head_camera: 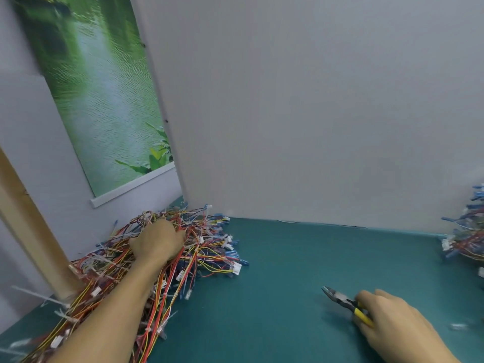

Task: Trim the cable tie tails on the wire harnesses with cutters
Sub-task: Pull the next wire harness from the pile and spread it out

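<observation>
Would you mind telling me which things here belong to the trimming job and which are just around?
For the job:
- cutters, held in the right hand
- big pile of harnesses, left hand reaching into it
- second pile, far right

Just around:
- green poster
- grey panel
- wooden post

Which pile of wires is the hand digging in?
The big pile of wire harnesses on the left, by the poster. The left hand is buried in it. The smaller pile at the right edge is untouched; the right hand holds cutters.
</observation>
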Available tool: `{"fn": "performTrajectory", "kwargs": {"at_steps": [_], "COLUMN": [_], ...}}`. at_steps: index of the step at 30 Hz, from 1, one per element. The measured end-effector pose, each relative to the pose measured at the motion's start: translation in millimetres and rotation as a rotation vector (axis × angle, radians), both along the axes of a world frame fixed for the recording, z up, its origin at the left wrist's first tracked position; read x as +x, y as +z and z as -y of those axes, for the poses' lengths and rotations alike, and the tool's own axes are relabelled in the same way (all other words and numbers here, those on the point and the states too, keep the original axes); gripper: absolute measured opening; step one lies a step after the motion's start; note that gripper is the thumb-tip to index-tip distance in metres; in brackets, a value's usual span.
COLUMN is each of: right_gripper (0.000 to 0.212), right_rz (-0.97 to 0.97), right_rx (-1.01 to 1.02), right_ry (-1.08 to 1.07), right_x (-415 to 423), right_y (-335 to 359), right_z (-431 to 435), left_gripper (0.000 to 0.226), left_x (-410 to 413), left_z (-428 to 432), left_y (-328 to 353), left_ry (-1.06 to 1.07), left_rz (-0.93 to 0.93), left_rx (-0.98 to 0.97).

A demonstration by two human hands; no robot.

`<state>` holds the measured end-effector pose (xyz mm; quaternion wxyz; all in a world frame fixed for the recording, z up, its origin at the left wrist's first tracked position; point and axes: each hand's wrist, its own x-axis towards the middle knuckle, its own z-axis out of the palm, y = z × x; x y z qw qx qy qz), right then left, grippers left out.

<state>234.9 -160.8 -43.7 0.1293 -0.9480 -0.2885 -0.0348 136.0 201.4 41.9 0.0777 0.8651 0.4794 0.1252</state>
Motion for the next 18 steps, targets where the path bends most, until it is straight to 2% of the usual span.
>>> {"fn": "performTrajectory", "kwargs": {"at_steps": [1,4,5,6,8,11,12,15,18], "right_gripper": [0.014,0.014,0.014,0.013,0.012,0.014,0.015,0.018,0.019], "right_rz": [-0.002,-0.013,-0.016,-0.016,-0.017,-0.016,-0.011,-0.014,-0.025], "right_rx": [0.001,0.001,0.002,0.003,-0.002,0.003,0.009,0.017,0.002], "right_ry": [0.001,0.001,0.0,-0.002,-0.005,-0.002,0.001,0.002,-0.007], "right_x": [-0.3,-0.1,0.1,0.4,1.3,0.3,0.4,2.6,4.0], "right_y": [0.6,1.6,1.8,1.9,1.6,1.1,0.8,-0.8,-0.5], "right_z": [0.2,0.1,-0.1,-0.1,-0.1,0.1,-0.4,0.3,-0.6], "left_gripper": [0.031,0.031,0.031,0.028,0.03,0.032,0.03,0.029,0.033], "left_x": [0.3,-1.7,-4.1,-7.1,-9.8,-8.1,-6.8,2.9,5.6], "left_z": [-1.4,-2.9,-2.0,-0.5,2.4,6.8,9.9,21.8,40.4], "left_y": [0.9,11.6,14.0,14.5,8.4,-6.3,-9.4,-16.9,-28.2], "left_ry": [0.004,-0.012,-0.013,-0.015,-0.033,-0.104,-0.115,-0.141,-0.182], "left_rz": [0.071,0.516,0.644,0.684,0.569,0.136,0.105,0.219,0.087], "left_rx": [-0.012,-0.077,-0.032,0.038,0.086,-0.082,-0.064,0.199,0.149]}}
